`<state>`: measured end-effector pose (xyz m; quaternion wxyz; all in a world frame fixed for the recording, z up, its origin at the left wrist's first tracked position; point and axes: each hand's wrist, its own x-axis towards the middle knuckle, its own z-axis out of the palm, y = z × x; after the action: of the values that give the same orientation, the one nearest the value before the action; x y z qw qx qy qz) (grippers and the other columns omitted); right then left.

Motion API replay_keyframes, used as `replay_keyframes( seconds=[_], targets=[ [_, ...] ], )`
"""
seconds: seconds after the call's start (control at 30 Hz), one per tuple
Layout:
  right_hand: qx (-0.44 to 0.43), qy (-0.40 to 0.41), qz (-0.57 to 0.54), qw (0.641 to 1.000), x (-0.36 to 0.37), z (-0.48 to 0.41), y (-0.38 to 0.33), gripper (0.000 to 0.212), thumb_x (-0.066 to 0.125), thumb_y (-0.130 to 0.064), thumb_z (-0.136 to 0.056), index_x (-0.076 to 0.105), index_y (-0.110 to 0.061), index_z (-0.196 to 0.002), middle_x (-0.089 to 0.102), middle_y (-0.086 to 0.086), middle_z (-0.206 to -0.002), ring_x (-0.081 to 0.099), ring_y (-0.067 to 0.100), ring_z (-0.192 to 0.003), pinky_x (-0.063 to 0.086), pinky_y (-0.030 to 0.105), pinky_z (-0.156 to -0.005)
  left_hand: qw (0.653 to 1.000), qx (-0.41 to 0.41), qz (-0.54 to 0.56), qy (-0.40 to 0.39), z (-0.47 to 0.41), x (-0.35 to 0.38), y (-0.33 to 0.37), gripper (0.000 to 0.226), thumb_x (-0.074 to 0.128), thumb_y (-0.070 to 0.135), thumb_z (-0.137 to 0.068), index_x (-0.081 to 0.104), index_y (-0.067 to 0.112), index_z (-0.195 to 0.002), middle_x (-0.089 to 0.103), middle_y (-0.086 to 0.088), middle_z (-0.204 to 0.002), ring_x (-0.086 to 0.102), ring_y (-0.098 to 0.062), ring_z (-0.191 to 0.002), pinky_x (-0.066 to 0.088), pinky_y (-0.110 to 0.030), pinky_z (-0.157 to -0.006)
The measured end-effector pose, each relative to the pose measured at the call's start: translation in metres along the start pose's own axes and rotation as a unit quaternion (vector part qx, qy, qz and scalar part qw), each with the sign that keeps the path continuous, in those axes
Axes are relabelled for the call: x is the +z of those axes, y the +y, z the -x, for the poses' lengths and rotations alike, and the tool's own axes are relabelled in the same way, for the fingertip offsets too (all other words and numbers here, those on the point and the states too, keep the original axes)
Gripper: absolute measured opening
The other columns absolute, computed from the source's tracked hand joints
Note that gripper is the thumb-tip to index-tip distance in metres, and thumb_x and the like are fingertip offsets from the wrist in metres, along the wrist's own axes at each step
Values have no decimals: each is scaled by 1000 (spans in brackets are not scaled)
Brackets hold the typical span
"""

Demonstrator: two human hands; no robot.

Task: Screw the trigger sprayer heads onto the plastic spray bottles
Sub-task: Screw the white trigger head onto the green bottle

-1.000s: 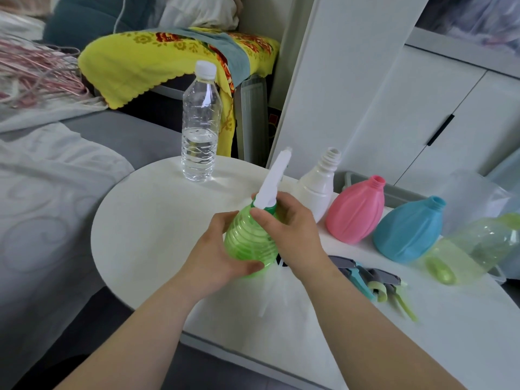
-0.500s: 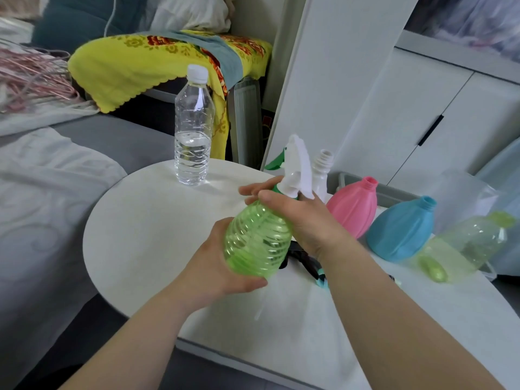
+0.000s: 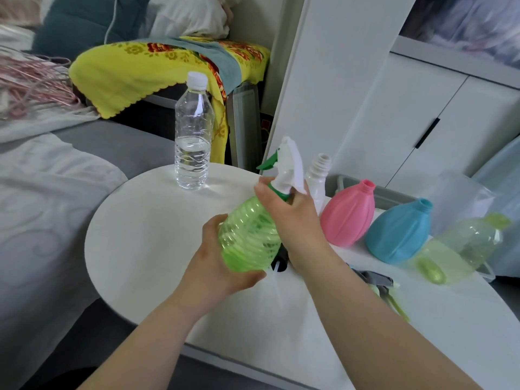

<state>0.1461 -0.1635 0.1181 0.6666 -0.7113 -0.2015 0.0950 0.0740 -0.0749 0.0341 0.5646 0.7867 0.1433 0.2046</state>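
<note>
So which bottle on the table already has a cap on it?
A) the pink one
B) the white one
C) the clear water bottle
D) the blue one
C: the clear water bottle wears a white cap, while the pink bottle, blue bottle and white bottle stand with open necks.

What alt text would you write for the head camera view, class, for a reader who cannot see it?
Over a round white table, a left hand holds a green spray bottle while the right hand grips its white trigger sprayer. White, pink and blue bottles stand open-necked behind.
</note>
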Motion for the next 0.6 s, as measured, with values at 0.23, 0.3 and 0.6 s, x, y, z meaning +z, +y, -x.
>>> replay_keyframes(
  seconds=[0.23,0.3,0.6],
  targets=[
    [-58,-56,75,994,-11,-16,-13,15,61,-16,-81,52,-26,-88,65,12,-106,61,18,-92,49,28,-83,997,16,14,-78,-5,-18,-1,89,66,58,-45,19,50,-121,32,33,-123,34,24,-109,27,3,-88],
    [-77,13,59,995,-14,-38,-20,17,62,-15,-80,50,-27,-82,65,7,-95,58,15,-83,48,24,-77,997,31,-67,-31,-11,-21,-9,80,62,53,-69,24,30,-135,29,17,-139,27,1,-130,20,-17,-106],
    [-135,96,213,963,-1,-127,6,20,61,-18,-81,43,-16,-90,43,-15,-70,43,-1,-64,34,-1,-55,929,-19,-366,-56,-28,-11,-43,49,35,42,-91,24,29,-136,10,5,-154,1,-14,-142,-2,-34,-115]
  ],
)
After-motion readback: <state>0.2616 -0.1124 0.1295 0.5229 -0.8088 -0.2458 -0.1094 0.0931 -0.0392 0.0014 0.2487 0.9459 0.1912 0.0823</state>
